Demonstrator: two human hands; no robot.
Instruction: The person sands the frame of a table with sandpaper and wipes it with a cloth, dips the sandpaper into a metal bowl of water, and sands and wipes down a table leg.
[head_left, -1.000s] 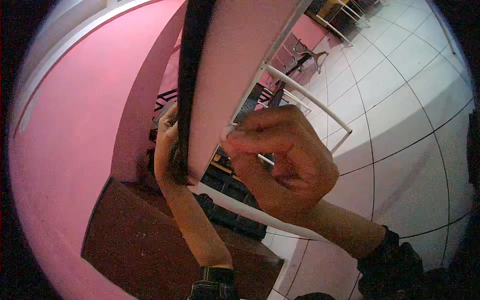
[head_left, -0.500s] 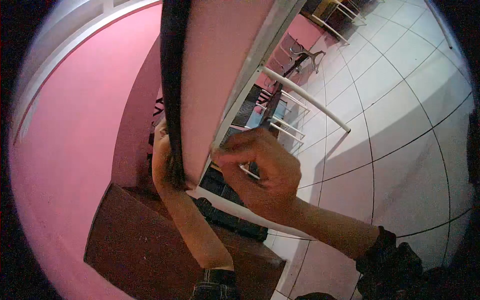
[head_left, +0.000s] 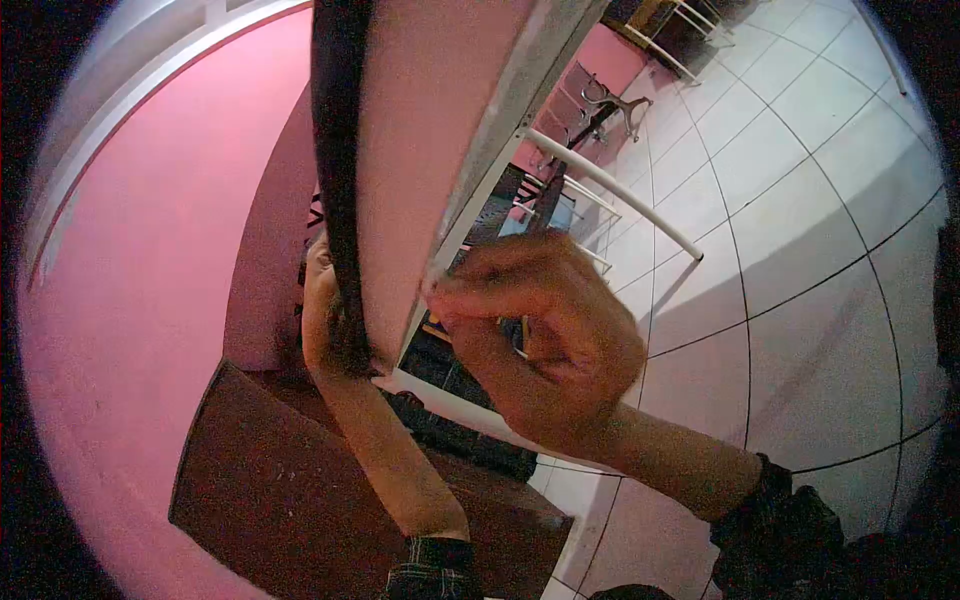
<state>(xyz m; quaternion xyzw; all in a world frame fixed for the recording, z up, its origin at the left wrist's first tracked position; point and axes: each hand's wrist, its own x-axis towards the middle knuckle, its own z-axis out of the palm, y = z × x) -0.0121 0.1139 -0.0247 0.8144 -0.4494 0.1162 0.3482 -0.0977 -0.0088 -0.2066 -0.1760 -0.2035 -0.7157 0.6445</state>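
Observation:
A pink panel [head_left: 430,130] with a black edge strip [head_left: 338,130] and a pale metal edge stands tilted in the middle. My right hand [head_left: 545,335] is at the panel's pale edge, thumb and fingertips pinched together; whatever lies between them is too small and blurred to make out. Beyond the black strip, on the left, is my left hand [head_left: 322,262]. Most of its fingers are hidden behind the panel, so its grip cannot be seen.
White tubular legs [head_left: 615,190] join the panel's edge. Below lies a dark red-brown board [head_left: 290,480]. A pink wall [head_left: 150,280] rises on the left. White floor tiles [head_left: 800,260] spread right, with tables and a metal chair base [head_left: 625,105] farther back.
The panel has shifted left in view and shows more of its pale edge. My right hand moved left and down, then slightly back right, still pinched. My left hand shifted slightly left.

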